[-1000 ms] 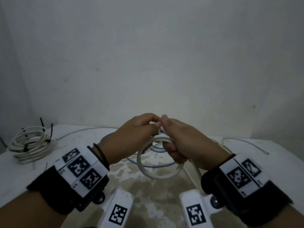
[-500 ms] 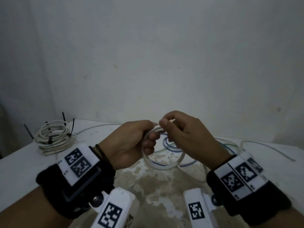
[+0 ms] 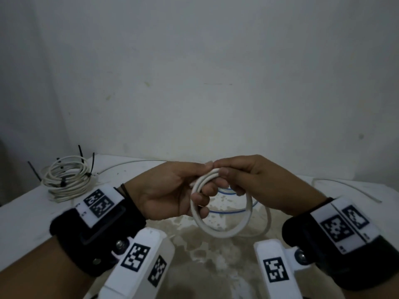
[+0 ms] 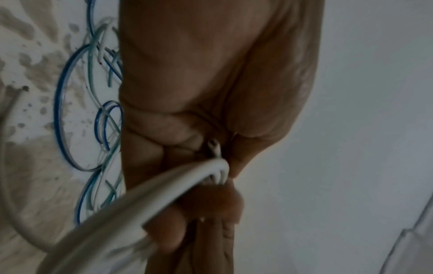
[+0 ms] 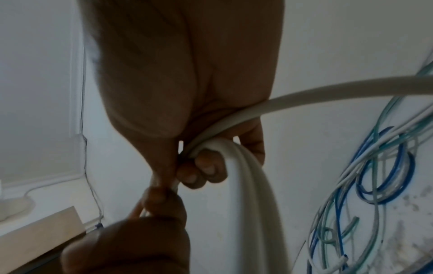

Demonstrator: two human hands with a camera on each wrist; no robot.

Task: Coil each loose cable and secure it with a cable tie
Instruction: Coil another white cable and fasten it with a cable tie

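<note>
A thick white cable point(image 3: 218, 230) hangs in a small coil between my two hands, above the middle of the table. My left hand point(image 3: 172, 190) grips the coil's left side, its fingers curled through the loop. My right hand point(image 3: 241, 175) pinches the top of the coil, thumb against forefinger. In the left wrist view the white cable point(image 4: 131, 207) runs out from under the curled fingers. The right wrist view has the white cable point(image 5: 248, 185) bending over my fingers, with a free length trailing off to the right. No cable tie shows on this coil.
A finished white coil point(image 3: 67, 180) bound with black cable ties lies at the table's back left. Loose blue, teal and white wires point(image 3: 228, 209) sprawl on the stained table point(image 3: 194, 262) under my hands. A thin white wire point(image 3: 349, 189) trails at the right.
My hands have shifted apart slightly. The left hand now has its fingers through the loop while the right hand pinches the top. The coil hangs lower and wider.
</note>
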